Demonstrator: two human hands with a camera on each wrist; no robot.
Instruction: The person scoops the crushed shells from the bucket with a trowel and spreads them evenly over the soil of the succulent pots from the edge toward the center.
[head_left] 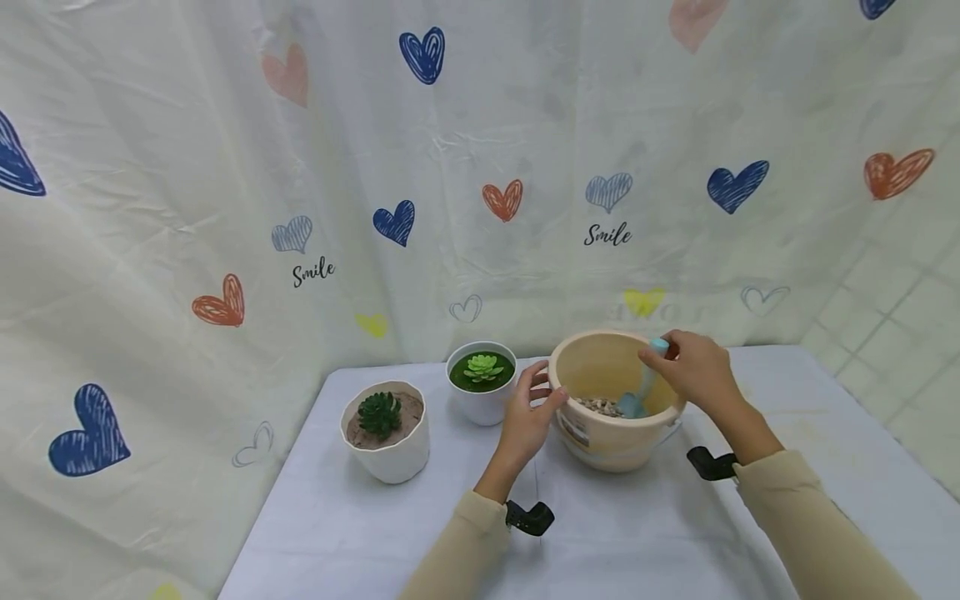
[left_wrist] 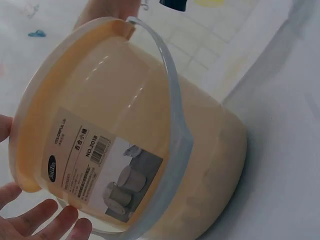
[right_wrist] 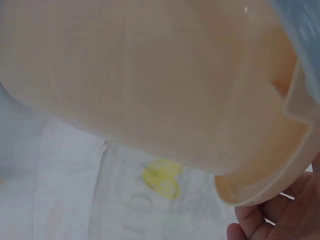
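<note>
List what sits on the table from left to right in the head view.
White pot with the dark green succulent → white pot with the light green succulent → left hand touching the bucket's side → beige bucket holding pebbles → right hand gripping a blue scoop inside the bucket.

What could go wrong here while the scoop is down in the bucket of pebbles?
The bucket looks tipped toward the person, steadied only by the left hand at its rim, so it might slide or tip. The right hand pinches just the top of the blue scoop, so pebbles could spill. The nearby small pot could get knocked.
</note>
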